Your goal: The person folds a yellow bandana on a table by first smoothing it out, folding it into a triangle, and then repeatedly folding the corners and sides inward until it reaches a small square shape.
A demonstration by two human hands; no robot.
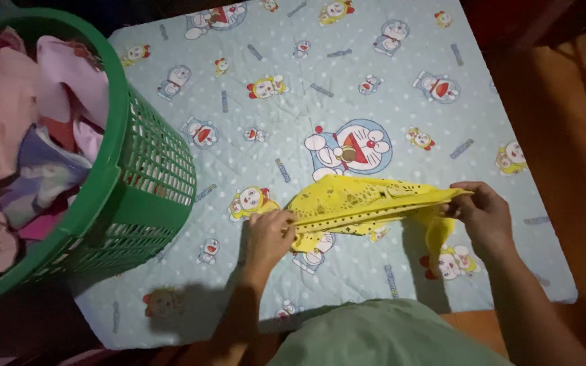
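A small yellow garment (pixel 361 203) with dark speckles is stretched out just above a light blue mat (pixel 374 74) printed with cartoon cats. My left hand (pixel 266 237) pinches its left edge. My right hand (pixel 483 213) grips its right end, and a loose yellow flap hangs below that hand. The cloth is pulled taut between the two hands, bunched into lengthwise folds.
A green plastic laundry basket (pixel 140 183) stands at the left on the mat's corner, filled with pink, lilac and white clothes (pixel 22 129). Brown floor (pixel 564 135) lies to the right of the mat. My green-clad lap (pixel 374 335) is at the bottom.
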